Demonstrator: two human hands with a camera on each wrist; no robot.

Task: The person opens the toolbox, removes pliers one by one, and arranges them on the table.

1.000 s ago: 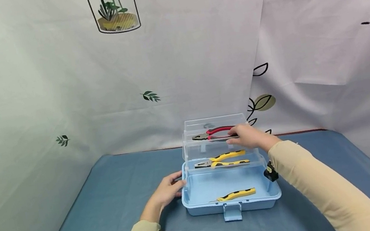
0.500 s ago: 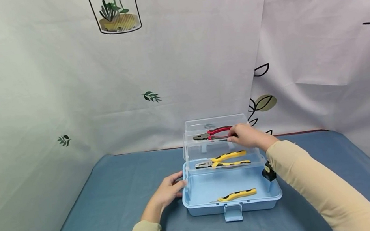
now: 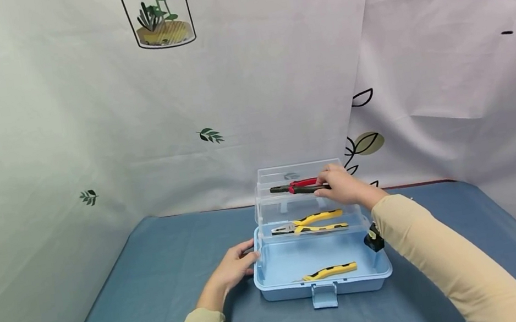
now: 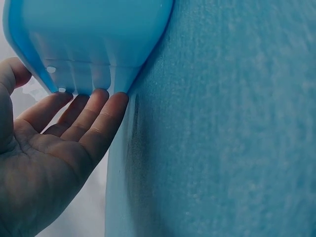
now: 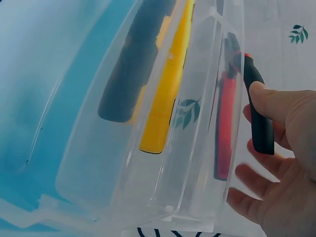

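In the head view, my right hand [image 3: 343, 186] pinches a pair of red-and-black pliers [image 3: 304, 189] by one handle at the upper clear tray. Thumb and fingers hold the black grip [image 5: 260, 118] in the right wrist view, while the red handle [image 5: 225, 126] shows through the tray wall. My left hand [image 3: 232, 268] holds the left end of the light blue toolbox [image 3: 324, 286], thumb over the rim, fingertips against the outer end wall [image 4: 81, 69]. Yellow-and-black pliers [image 3: 317, 224] lie in the lower clear tray [image 3: 354, 220].
Another yellow-and-black handled tool [image 3: 330, 271] lies in the toolbox's bottom near the front. The front latch [image 3: 325, 297] hangs down. Transparent stepped trays [image 3: 277, 206] rise at the back. A blue cloth [image 3: 163, 264] covers the table, and a printed white curtain [image 3: 266, 82] stands behind.
The red-and-black pliers have tipped in the right hand, the black handle coming up and forward and the two handles appearing closer together. The left hand and toolbox stay put.
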